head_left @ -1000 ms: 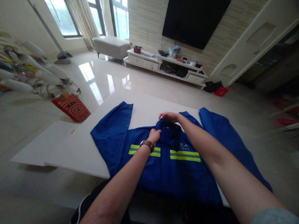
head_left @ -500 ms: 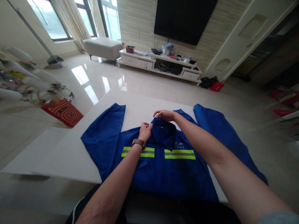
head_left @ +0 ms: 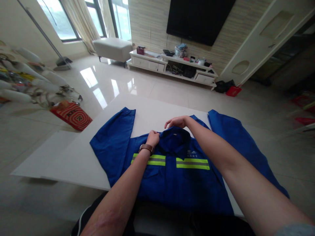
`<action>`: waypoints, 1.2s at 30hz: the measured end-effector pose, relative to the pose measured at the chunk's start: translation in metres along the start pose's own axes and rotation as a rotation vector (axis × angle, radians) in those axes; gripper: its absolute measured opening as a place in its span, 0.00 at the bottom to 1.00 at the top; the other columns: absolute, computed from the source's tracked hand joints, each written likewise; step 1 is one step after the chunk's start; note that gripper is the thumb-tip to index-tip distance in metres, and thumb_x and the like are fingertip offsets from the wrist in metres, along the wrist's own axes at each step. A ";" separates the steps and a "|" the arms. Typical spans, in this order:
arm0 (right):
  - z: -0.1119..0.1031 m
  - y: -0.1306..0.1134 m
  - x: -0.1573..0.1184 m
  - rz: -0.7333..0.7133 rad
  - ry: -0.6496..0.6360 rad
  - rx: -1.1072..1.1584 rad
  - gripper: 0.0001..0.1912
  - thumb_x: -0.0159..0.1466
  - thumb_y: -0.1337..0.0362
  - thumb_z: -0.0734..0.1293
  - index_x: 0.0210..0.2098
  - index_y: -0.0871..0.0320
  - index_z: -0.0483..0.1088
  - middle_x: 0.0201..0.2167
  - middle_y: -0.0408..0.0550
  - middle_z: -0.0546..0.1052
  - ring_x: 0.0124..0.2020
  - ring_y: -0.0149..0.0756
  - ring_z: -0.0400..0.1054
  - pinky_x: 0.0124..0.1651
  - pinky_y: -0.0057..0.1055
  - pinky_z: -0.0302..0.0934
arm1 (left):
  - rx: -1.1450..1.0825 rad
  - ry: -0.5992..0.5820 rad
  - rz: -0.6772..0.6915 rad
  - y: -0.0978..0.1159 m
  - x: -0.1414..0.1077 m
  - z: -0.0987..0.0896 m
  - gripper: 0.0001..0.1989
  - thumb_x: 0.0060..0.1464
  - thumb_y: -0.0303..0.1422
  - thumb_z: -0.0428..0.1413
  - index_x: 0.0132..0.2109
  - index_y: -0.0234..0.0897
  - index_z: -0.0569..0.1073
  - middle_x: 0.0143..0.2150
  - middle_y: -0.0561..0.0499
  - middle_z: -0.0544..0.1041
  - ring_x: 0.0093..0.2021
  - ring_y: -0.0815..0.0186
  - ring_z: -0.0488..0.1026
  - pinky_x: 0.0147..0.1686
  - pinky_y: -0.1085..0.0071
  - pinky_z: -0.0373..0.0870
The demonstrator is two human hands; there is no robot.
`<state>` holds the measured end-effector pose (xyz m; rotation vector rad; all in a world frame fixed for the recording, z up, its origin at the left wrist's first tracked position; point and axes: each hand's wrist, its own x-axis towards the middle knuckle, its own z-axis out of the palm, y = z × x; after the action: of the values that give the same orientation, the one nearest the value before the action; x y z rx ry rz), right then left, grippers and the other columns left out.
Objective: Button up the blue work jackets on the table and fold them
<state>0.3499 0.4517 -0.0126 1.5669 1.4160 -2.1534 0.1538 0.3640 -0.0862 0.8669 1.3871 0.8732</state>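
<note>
A blue work jacket (head_left: 169, 178) lies front up, its sleeves spread to both sides and yellow-green reflective bands across the chest. Its collar (head_left: 176, 141) stands raised around the neck opening. At the collar's left end, my left hand (head_left: 154, 138), with a brown-strapped watch on the wrist, is closed on the jacket fabric. My right hand (head_left: 177, 122) reaches over the back edge of the collar, fingers bent but apart and pointing left. Whether those fingers press on the cloth is hard to see. My right forearm covers part of the jacket's right shoulder.
Under the jacket is a white table (head_left: 76, 157). A red paper bag (head_left: 71, 115) stands beyond its left side, near a rack with white rolls (head_left: 45, 87). Across the floor are a grey bench (head_left: 113, 49), a low TV cabinet (head_left: 147, 64) and a red box (head_left: 233, 91).
My left hand has shifted slightly on the collar's left end, its fingers now more closed. The collar has opened rounder. The whole view has swung slightly, moving everything to the right.
</note>
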 end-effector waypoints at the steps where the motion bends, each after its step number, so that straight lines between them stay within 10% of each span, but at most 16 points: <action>1: 0.001 -0.001 0.002 0.005 0.018 -0.048 0.14 0.57 0.66 0.72 0.43 0.56 0.71 0.31 0.43 0.79 0.31 0.34 0.74 0.38 0.30 0.70 | 0.074 0.016 0.018 0.001 0.000 0.000 0.05 0.51 0.26 0.57 0.33 0.37 0.67 0.31 0.50 0.73 0.39 0.62 0.71 0.43 0.67 0.66; 8: -0.003 0.012 0.001 -0.015 0.515 -0.606 0.17 0.69 0.52 0.64 0.47 0.60 0.72 0.51 0.57 0.77 0.51 0.43 0.69 0.53 0.38 0.63 | 0.509 0.102 0.146 0.017 -0.019 0.000 0.14 0.59 0.31 0.53 0.52 0.35 0.64 0.57 0.35 0.68 0.62 0.50 0.64 0.61 0.57 0.58; 13: -0.009 0.046 -0.027 -0.016 0.748 -0.753 0.19 0.63 0.55 0.71 0.48 0.61 0.72 0.53 0.58 0.75 0.54 0.48 0.67 0.57 0.37 0.61 | 0.806 0.047 0.194 0.028 -0.032 -0.001 0.18 0.60 0.34 0.51 0.56 0.38 0.63 0.56 0.38 0.67 0.60 0.50 0.66 0.57 0.58 0.64; 19: 0.071 0.137 -0.073 -0.102 1.076 -0.881 0.27 0.66 0.54 0.64 0.62 0.56 0.64 0.63 0.60 0.64 0.63 0.56 0.58 0.62 0.52 0.60 | 1.185 -0.188 0.247 0.029 -0.070 -0.016 0.25 0.58 0.33 0.54 0.61 0.31 0.63 0.58 0.33 0.69 0.59 0.44 0.69 0.53 0.55 0.69; 26: 0.178 0.262 -0.098 0.209 0.677 -0.776 0.55 0.53 0.33 0.69 0.73 0.32 0.42 0.77 0.41 0.33 0.73 0.73 0.17 0.60 0.83 0.36 | 1.624 -0.430 0.029 -0.026 -0.121 -0.054 0.51 0.43 0.41 0.68 0.71 0.38 0.58 0.73 0.23 0.50 0.67 0.27 0.59 0.60 0.33 0.56; 31: 0.164 0.262 -0.082 0.172 0.663 -0.698 0.58 0.51 0.31 0.68 0.73 0.29 0.36 0.76 0.37 0.25 0.71 0.71 0.07 0.58 0.85 0.27 | 1.652 -0.439 0.072 -0.043 -0.091 -0.064 0.58 0.45 0.51 0.65 0.76 0.38 0.47 0.75 0.25 0.39 0.72 0.28 0.47 0.66 0.32 0.41; 36: 0.118 0.219 -0.049 0.144 0.704 -0.653 0.58 0.50 0.27 0.66 0.73 0.30 0.37 0.76 0.38 0.25 0.70 0.72 0.06 0.56 0.86 0.25 | 1.528 -0.278 0.156 -0.027 -0.031 -0.074 0.48 0.54 0.49 0.61 0.75 0.46 0.48 0.77 0.32 0.38 0.73 0.26 0.39 0.59 0.25 0.51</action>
<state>0.4181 0.2239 -0.1027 2.0946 1.8330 -0.8928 0.0800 0.3242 -0.0970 2.1277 1.6150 -0.4135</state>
